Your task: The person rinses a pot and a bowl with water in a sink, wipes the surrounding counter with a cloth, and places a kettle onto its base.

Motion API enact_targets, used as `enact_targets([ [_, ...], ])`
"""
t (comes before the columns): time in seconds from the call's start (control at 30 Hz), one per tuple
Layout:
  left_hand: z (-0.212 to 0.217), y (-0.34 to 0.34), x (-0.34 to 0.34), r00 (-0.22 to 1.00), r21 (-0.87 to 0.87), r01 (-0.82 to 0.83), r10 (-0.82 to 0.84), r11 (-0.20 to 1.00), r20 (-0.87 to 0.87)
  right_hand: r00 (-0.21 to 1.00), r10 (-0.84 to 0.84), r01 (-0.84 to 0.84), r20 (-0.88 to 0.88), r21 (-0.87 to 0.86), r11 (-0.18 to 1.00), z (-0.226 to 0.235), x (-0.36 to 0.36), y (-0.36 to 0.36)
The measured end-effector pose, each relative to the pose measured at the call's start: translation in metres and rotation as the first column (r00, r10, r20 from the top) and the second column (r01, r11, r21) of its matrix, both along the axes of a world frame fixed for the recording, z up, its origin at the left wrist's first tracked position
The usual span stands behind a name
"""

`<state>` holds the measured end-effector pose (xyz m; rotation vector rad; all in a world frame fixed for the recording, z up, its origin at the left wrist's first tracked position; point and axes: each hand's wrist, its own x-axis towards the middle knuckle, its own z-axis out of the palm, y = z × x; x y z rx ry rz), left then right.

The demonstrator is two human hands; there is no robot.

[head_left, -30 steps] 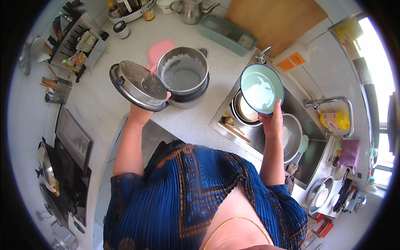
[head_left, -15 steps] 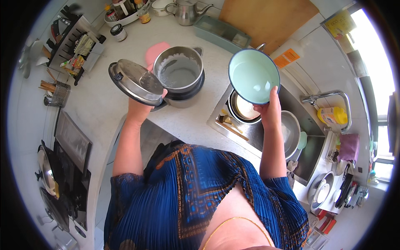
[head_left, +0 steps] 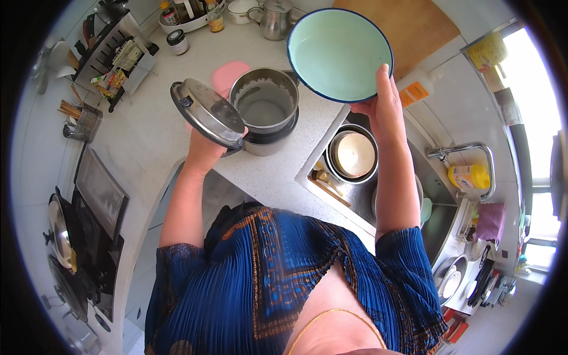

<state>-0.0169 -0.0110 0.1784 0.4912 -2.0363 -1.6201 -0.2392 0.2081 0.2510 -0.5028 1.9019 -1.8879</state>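
My left hand is closed on a metal pot lid with a dark rim, held tilted left of the pot; most of its fingers are hidden behind the lid. The steel pot stands on the counter, uncovered, with whitish residue on its inner wall. Raised over the counter beyond the sink, a pale green enamel basin with a blue rim is gripped at its near right edge by my right hand, thumb over the rim. Nothing shows inside the basin. A pink mat lies behind the pot.
The sink on the right holds nested bowls and utensils. A faucet arches beside a yellow bottle. At the back are a metal kettle and a cutting board. The stove is at left.
My right hand has lifted the basin up and away from me, to the left, uncovering the nested bowls in the sink. The lid has shifted slightly right in view.
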Motion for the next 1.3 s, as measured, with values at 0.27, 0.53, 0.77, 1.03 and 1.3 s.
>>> enact_targets([
  [0.27, 0.001, -0.001, 0.001, 1.0, -0.062, -0.013, 0.012, 0.998, -0.002, 0.988, 0.083, -0.079, -0.128, 0.033, 0.996, 0.016, 0.008, -0.039],
  [0.53, 0.004, 0.0, 0.001, 1.0, -0.045, -0.004, 0.003, 0.999, -0.016, 0.978, 0.094, -0.082, -0.185, 0.072, 0.994, 0.016, 0.013, -0.05],
  [0.77, 0.005, 0.0, -0.001, 1.0, -0.05, 0.01, -0.011, 0.999, -0.024, 0.998, 0.056, -0.057, 0.023, 0.02, 0.998, 0.006, 0.007, -0.036],
  [1.03, -0.001, 0.001, -0.002, 1.0, -0.016, 0.006, -0.006, 1.0, -0.028, 0.974, -0.134, 0.136, 0.185, 0.0, 0.991, -0.032, -0.006, 0.021],
  [1.3, -0.003, -0.003, -0.002, 1.0, -0.083, -0.012, 0.011, 0.996, -0.012, 0.924, -0.238, 0.232, 0.3, 0.056, 0.971, -0.113, -0.007, 0.084],
])
